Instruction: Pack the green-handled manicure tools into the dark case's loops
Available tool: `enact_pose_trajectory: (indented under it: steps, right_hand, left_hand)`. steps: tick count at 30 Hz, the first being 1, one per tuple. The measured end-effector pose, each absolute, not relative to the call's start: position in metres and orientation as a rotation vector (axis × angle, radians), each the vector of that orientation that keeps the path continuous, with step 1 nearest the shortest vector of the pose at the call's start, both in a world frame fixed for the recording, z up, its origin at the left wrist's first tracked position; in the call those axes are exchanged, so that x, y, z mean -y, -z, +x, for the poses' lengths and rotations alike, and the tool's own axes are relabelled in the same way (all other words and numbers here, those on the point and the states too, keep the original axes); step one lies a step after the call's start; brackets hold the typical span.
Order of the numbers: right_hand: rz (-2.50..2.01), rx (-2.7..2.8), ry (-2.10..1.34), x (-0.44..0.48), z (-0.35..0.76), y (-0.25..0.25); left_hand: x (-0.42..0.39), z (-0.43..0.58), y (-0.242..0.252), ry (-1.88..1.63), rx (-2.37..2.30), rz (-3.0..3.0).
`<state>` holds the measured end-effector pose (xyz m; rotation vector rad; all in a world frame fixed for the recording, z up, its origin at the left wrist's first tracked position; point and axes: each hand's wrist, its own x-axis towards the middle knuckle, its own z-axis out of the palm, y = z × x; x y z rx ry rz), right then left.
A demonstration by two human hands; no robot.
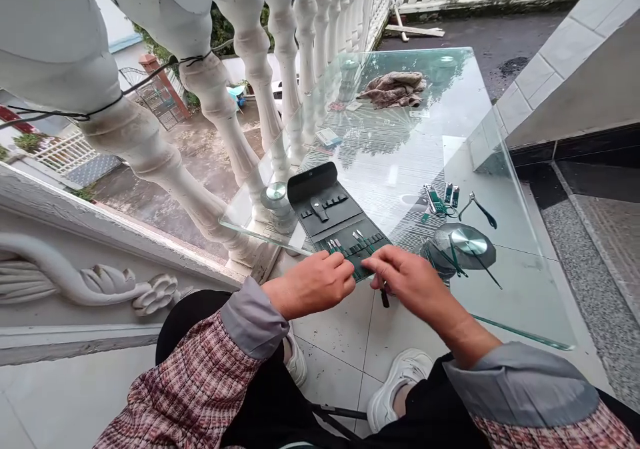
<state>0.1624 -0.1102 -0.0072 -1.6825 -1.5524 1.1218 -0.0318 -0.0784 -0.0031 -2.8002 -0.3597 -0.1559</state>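
Note:
An open black-and-green manicure case (pixel 325 212) lies flat on the glass tabletop (pixel 400 135), with several small steel tools in its lower slots (pixel 350 245). My left hand (pixel 310 285) rests its curled fingertips at the case's lower edge, and I cannot tell whether it pinches anything. My right hand (pixel 410 279) sits just beyond, with a small dark tool (pixel 384 297) poking out below its fingers. To the right lie green-handled nail clippers (pixel 436 200), cuticle nippers (pixel 477 210) and a round metal-topped stand (pixel 465 245) with slim tools (pixel 455 257) beside it.
A white stone balustrade (pixel 255 62) runs along the glass table's left side. A crumpled brown cloth (pixel 393 90) and small cards (pixel 329 137) lie at the far end. White floor tiles (pixel 335 349) and my white sneakers (pixel 400 385) lie below the near edge.

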Motion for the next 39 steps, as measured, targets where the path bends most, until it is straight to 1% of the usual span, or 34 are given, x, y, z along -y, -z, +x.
enact_pose_trajectory:
  steps: [1, 3, 6, 9, 14, 19, 23, 30, 39]
  right_hand:
    - [-1.642, 1.361, -1.236, 0.109, 0.165, 0.004]
    - [-1.539, 1.016, -1.358, 0.109, 0.170, -0.001]
    - [-1.394, 0.715, -1.380, 0.109, 0.175, -0.001]
    - [-1.327, 0.608, -1.361, 0.109, 0.178, 0.001]
    - [-1.406, 0.624, -1.235, 0.103, 0.188, 0.005]
    - [-1.482, 0.773, -1.059, 0.095, 0.190, 0.011]
    - [-1.436, 0.795, -1.063, 0.084, 0.181, 0.014]
    - [-1.428, 0.800, -1.053, 0.059, 0.165, 0.014]
    - [-1.543, 0.994, -0.959, 0.035, 0.149, 0.012]
  left_hand:
    - [0.081, -0.030, 0.003, 0.175, 0.399, -2.804]
    - [0.086, -0.023, 0.004, 0.210, 0.475, -2.808]
    - [0.088, -0.009, 0.008, 0.224, 0.556, -2.793]
    - [0.085, 0.003, 0.015, 0.208, 0.579, -2.747]
    - [0.079, 0.006, 0.022, 0.120, 0.425, -2.746]
    - [0.081, -0.004, 0.020, 0.133, 0.353, -2.703]
    - [0.083, -0.013, 0.020, 0.171, 0.304, -2.696]
    - [0.078, -0.031, 0.027, 0.364, 0.174, -2.748]
    - [0.068, -0.036, 0.030, 0.402, 0.165, -2.818]
